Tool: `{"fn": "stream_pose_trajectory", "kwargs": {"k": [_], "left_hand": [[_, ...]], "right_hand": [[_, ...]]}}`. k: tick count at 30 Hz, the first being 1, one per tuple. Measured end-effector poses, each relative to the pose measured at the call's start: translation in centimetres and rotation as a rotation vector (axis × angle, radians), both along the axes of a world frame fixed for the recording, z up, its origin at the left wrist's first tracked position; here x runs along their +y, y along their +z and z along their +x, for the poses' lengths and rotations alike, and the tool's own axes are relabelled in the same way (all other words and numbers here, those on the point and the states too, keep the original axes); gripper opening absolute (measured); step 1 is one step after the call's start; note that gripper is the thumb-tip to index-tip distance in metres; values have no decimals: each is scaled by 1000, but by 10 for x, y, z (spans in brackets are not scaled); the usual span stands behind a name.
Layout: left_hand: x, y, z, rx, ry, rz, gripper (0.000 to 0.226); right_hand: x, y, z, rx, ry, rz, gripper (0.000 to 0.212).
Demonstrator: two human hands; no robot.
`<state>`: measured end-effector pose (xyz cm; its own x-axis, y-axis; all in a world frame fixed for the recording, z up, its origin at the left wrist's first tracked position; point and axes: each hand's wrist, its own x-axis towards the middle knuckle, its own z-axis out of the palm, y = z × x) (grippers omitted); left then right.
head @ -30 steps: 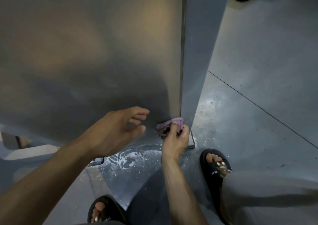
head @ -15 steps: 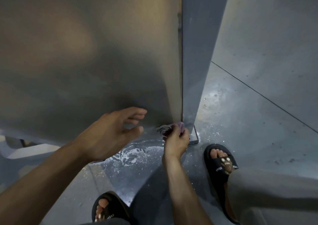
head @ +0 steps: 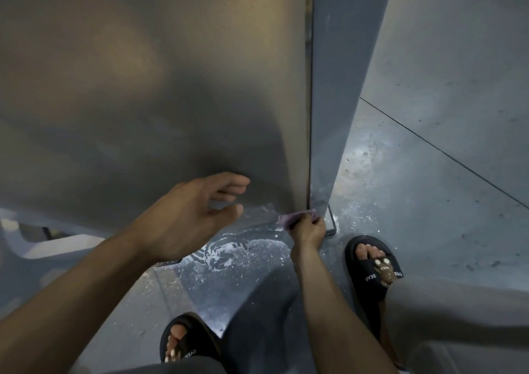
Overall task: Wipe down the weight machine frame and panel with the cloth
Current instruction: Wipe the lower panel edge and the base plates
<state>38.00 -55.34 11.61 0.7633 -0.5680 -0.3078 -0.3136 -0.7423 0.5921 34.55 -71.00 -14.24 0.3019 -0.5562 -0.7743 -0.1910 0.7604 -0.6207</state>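
Wiping the panel's (head: pixel 143 101) bottom corner, my right hand (head: pixel 307 230) grips the cloth (head: pixel 289 218); left hand (head: pixel 183 216) hovers released beside the panel. Next, I judge, the frame (head: pixel 343 87).

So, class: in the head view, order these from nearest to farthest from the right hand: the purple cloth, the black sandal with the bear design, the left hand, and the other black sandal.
From the right hand:
1. purple cloth, gripped in its fingers at the panel's bottom corner.
2. bear sandal, on the floor just right.
3. left hand, open, off to the left.
4. other sandal, at the bottom edge.
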Motion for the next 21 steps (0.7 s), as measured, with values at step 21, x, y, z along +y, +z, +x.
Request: {"fn": "stream_pose_trajectory", "kwargs": {"k": [21], "left_hand": [[-4,2,0,10,13,7,36]], "right_hand": [[8,-82,-32,-8,193,290,12]]}}
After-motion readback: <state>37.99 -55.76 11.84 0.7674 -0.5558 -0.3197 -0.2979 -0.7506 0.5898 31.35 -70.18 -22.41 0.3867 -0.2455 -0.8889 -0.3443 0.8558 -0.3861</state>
